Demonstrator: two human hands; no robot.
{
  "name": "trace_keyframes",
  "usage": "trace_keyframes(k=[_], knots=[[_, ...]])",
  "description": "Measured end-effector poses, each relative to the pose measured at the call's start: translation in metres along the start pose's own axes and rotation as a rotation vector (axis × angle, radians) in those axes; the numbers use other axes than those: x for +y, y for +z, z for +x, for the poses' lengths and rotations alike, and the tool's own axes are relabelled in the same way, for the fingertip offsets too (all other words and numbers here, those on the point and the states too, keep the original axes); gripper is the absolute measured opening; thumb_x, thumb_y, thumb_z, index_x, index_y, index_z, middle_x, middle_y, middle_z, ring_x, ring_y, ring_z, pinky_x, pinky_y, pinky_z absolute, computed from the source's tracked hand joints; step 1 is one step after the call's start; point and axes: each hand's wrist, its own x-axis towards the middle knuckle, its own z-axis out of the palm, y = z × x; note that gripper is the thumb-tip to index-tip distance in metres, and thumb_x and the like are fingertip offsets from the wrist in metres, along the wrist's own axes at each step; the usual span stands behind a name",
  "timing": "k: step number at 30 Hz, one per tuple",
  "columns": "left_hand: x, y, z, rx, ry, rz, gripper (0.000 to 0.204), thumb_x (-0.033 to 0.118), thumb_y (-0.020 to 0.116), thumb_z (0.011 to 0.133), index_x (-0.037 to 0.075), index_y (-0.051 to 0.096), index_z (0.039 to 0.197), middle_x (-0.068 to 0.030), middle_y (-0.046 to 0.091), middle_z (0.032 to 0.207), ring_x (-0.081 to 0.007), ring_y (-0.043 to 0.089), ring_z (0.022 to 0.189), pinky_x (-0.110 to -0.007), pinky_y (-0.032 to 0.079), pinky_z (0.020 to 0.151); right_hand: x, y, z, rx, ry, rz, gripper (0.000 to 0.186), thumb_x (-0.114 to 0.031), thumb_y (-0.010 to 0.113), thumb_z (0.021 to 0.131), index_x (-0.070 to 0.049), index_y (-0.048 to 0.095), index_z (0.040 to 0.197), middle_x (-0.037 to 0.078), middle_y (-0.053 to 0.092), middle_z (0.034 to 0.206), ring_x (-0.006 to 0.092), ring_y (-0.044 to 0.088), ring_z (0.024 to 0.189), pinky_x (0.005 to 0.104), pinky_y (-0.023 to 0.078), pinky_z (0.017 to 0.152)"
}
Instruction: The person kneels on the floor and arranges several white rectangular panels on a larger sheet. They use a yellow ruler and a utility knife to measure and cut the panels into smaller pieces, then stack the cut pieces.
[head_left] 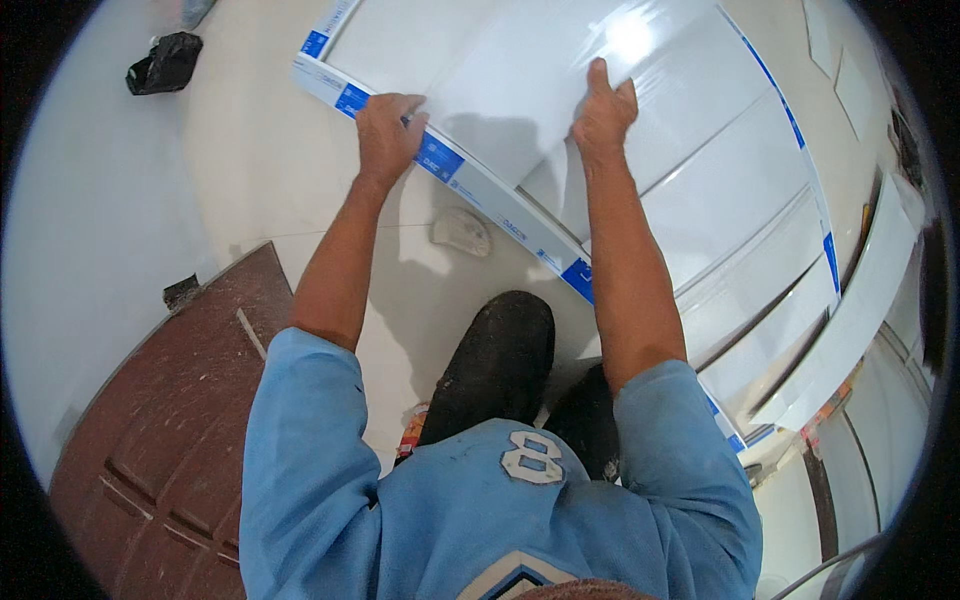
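Note:
A large white frame [500, 212], its rails covered in white film with blue patches, lies ahead of me at an angle. White flat panels [510, 70] sit side by side inside it, with dark gaps between some of them. My left hand [388, 142] is closed over the near rail, towards its left end. Further in, my right hand [603, 115] rests on a glossy white panel, index finger stretched out and thumb apart; its other fingers are hidden. Below that wrist, a narrow opening [558, 190] shows between a panel edge and the near rail.
A brown panelled door leaf [190, 430] lies at lower left beside a pale wall. On the tiled floor are a black bag [165, 65] and a pale rounded object [461, 232] near my leg. Loose white strips [850, 310] lean at the right.

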Motion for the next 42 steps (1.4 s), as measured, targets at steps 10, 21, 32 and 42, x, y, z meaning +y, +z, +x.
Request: trace_keyframes(k=[10,21,32,42], knots=[[0.013,-0.001,0.014,-0.074,-0.084,-0.052,0.041,0.029,0.089,0.079,0.011,0.078,0.114,-0.0106,0.075,0.104,-0.0338,0.066,0.108,-0.052,0.045,0.101,-0.011,-0.016,-0.007,-0.024,0.116,-0.164,0.037,-0.024,0.073,0.104,0.004,0.054,0.117,0.011,0.056,0.107,0.0213,0.054,0.097,0.0399,0.05,0.09],[0.052,0.009,0.017,-0.083,0.105,0.077,0.086,0.032,0.088,0.081,0.009,0.052,0.155,-0.0235,0.049,0.157,-0.0432,0.043,0.148,-0.058,0.033,0.119,-0.064,-0.01,-0.008,-0.191,0.308,-1.018,0.067,-0.049,0.058,0.108,0.017,0.067,0.111,0.031,0.074,0.094,0.0392,0.076,0.097,0.0476,0.058,0.095],[0.169,0.063,0.055,-0.407,0.301,0.106,0.118,0.048,0.091,0.077,0.023,0.026,0.172,-0.0227,0.012,0.178,-0.0462,0.006,0.165,-0.073,0.008,0.126,-0.098,-0.056,0.004,-0.247,0.057,-1.572,0.059,-0.054,0.063,0.101,0.003,0.076,0.102,0.025,0.078,0.094,0.0409,0.077,0.1,0.0516,0.059,0.093],[0.186,0.061,0.056,-0.438,0.256,0.194,0.109,0.037,0.084,0.081,0.018,0.027,0.172,-0.0273,0.013,0.177,-0.0492,0.007,0.164,-0.076,0.005,0.126,-0.097,-0.096,-0.013,0.209,0.088,-1.24,0.095,-0.043,0.079,0.092,0.022,0.036,0.146,0.043,0.052,0.14,0.0529,0.055,0.132,0.0604,0.044,0.114]])
